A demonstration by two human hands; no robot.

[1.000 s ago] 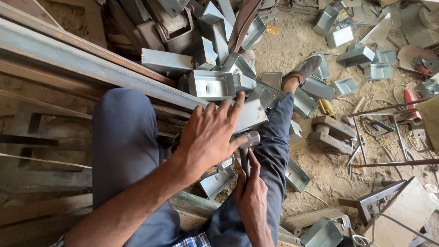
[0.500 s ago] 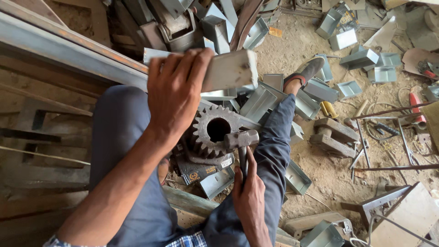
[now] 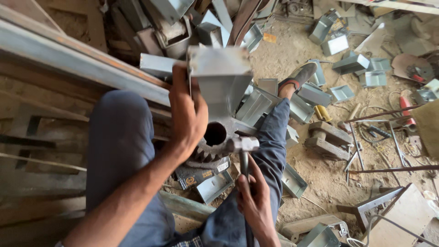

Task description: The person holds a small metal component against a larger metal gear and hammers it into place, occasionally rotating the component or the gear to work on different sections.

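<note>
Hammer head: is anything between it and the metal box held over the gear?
Nothing visible. The hammer, held in the right hand, rests on the gear just below the metal box, which the left hand holds.

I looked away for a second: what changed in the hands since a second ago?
The left hand lifted the folded sheet-metal piece off the gear wheel and turned it upright. The right hand kept gripping the hammer, its head by the gear.

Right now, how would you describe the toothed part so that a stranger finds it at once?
Look between the knees of the seated person in blue trousers. There lies a dark, round steel gear wheel under the hammer head. Only it has teeth and a centre hole.
</note>
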